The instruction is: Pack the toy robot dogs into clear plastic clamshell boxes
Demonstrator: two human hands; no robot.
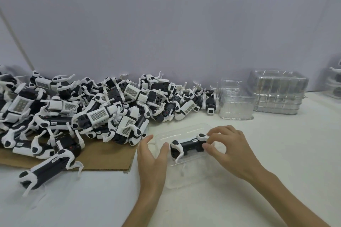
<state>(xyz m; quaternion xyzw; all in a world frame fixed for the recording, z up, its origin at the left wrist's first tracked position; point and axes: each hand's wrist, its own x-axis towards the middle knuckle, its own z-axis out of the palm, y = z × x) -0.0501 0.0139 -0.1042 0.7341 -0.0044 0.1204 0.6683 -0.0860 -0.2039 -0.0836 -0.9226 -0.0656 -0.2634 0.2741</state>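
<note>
A black and white toy robot dog (pixel 188 146) lies on its back in an open clear clamshell box (pixel 181 173) on the white table. My right hand (pixel 227 148) pinches the dog's right end between thumb and fingers. My left hand (pixel 151 155) is at the box's left side, its thumb against the dog's left end and its fingers spread by the box's edge. A big heap of the same toy dogs (pixel 88 110) fills the left half of the table.
Brown cardboard (pixel 108 158) lies under the heap's front. One dog (pixel 49 169) sits apart at the front left. Empty clear clamshells (pixel 236 105) and a taller stack (pixel 278 92) stand at the back right. Packed boxes (pixel 335 83) show at the far right edge.
</note>
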